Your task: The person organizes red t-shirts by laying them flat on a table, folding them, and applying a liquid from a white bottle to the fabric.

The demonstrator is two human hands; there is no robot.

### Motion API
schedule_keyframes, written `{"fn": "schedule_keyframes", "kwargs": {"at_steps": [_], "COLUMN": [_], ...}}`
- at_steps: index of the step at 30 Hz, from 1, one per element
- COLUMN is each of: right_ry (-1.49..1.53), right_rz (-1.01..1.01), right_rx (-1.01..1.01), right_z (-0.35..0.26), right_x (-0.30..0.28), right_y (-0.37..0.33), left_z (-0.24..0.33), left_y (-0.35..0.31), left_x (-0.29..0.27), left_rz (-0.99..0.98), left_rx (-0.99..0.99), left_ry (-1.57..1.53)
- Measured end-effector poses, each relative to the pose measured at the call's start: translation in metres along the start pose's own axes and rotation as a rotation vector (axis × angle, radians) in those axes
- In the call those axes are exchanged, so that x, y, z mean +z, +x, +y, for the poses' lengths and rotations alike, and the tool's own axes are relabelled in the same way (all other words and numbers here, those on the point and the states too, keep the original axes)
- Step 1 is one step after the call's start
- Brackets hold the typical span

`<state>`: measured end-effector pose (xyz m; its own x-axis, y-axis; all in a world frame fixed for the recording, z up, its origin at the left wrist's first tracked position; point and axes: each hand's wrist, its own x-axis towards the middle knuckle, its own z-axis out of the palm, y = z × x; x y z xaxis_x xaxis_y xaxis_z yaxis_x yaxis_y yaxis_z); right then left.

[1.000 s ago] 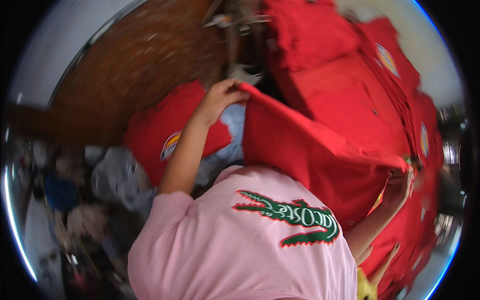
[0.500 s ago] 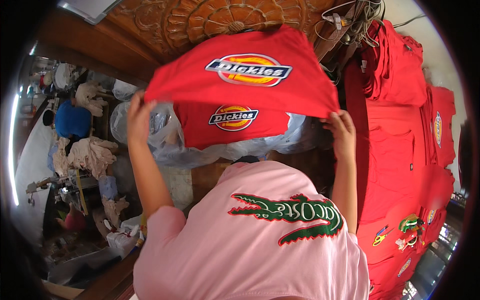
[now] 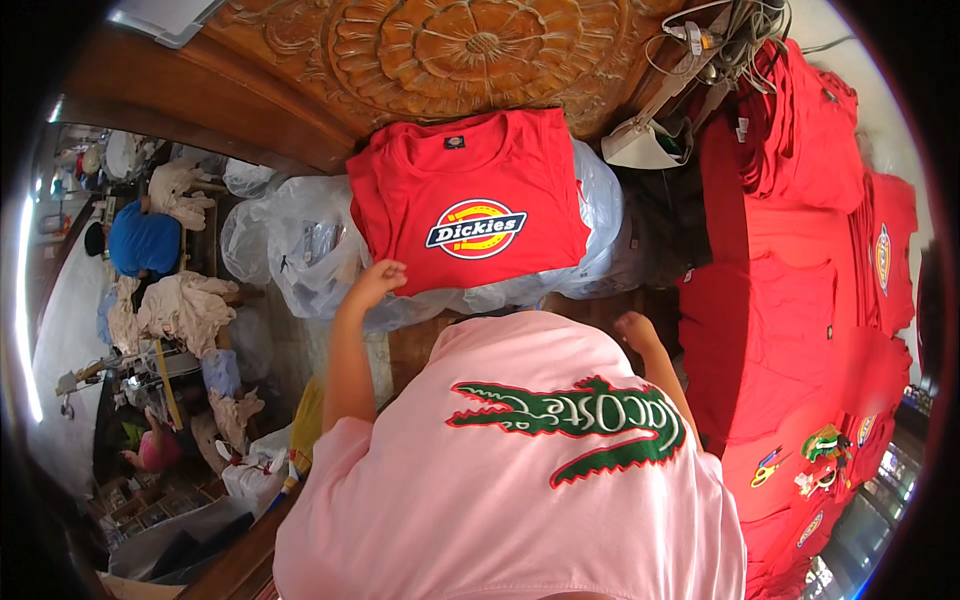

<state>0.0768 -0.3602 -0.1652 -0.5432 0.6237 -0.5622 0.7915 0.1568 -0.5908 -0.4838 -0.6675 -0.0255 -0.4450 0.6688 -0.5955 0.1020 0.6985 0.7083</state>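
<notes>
A red sleeveless shirt [image 3: 470,190] with a round printed emblem lies flat on top of a pile, its neckline at the far side. Beneath it and around its sides show clear plastic bags [image 3: 310,240]. At the shirt's near left corner is my left hand [image 3: 378,285], fingers loosely bent and not gripping the cloth. Off to the right, apart from the shirt, my right hand [image 3: 636,330] hangs over the floor with nothing seen in it; its fingers are slightly curled.
Stacks of folded red shirts [image 3: 785,330] fill the right side, with scissors [image 3: 766,470] on them. A carved wooden panel [image 3: 480,45] stands at the back, cables [image 3: 735,45] beside it. On the left are beige cloth heaps [image 3: 185,310] and a person in blue [image 3: 145,238].
The red shirt that both hands held stretched in the air now lies flat on the pile. Both hands have let go and drawn back toward me.
</notes>
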Motion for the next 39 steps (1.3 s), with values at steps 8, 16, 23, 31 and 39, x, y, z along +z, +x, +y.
{"fn": "schedule_keyframes", "kwargs": {"at_steps": [8,16,23,31,39], "right_ry": [0.501,0.146,0.391,0.840,0.976], "right_rz": [0.238,0.466,0.465,0.827,1.364], "right_rx": [0.433,0.452,0.482,0.502,0.312], "right_z": [0.096,0.194,0.197,0.174,0.220], "right_x": [0.009,0.098,0.131,-0.033,-0.144], "right_y": [-0.134,-0.241,-0.264,-0.320,-0.366], "left_z": [0.094,0.234,0.171,0.142,0.212], "left_y": [0.172,0.184,0.122,0.104,0.149], "left_x": [-0.045,0.082,0.365,0.464,0.471], "left_rz": [0.216,0.909,-0.262,-0.783,-0.643], "left_rx": [0.290,0.456,0.778,0.344,0.423], "left_ry": [0.607,0.748,0.854,0.784,1.121]}}
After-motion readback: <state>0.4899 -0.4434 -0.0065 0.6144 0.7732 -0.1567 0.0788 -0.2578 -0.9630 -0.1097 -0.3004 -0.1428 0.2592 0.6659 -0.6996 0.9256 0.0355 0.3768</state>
